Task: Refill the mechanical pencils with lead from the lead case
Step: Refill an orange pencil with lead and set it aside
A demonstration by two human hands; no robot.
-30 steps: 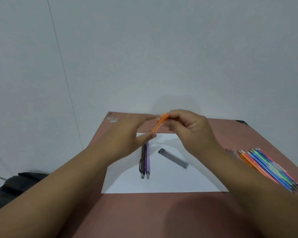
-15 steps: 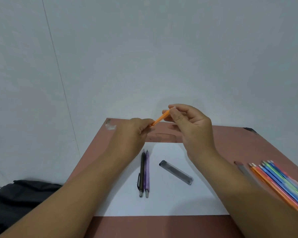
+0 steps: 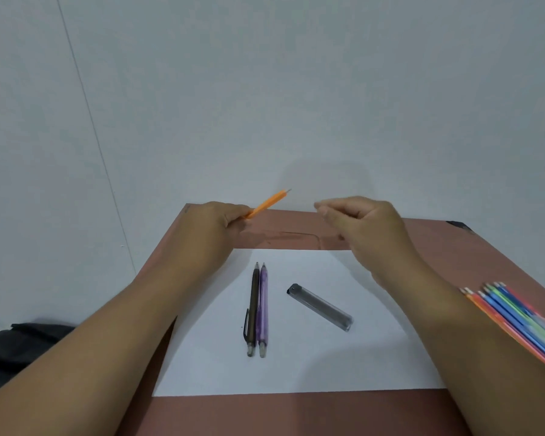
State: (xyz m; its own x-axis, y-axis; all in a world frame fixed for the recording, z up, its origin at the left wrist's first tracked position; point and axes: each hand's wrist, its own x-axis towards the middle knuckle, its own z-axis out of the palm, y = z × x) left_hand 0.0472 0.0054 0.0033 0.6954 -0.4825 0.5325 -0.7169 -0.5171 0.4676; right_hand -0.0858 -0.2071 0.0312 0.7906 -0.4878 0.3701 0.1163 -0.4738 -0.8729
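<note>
Slim orange plastic pencil [image 3: 266,204] in left hand [image 3: 216,229], thin metal tip outward.

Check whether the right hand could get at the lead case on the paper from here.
Probably yes: the right hand seems to hold nothing, and the lead case lies uncovered on the white paper just below it, nothing between.

We seem to be at a plain study or office desk: brown tabletop [image 3: 422,253] against a bare wall [image 3: 265,89], white paper [image 3: 312,366], coloured pencils [image 3: 516,319].
</note>
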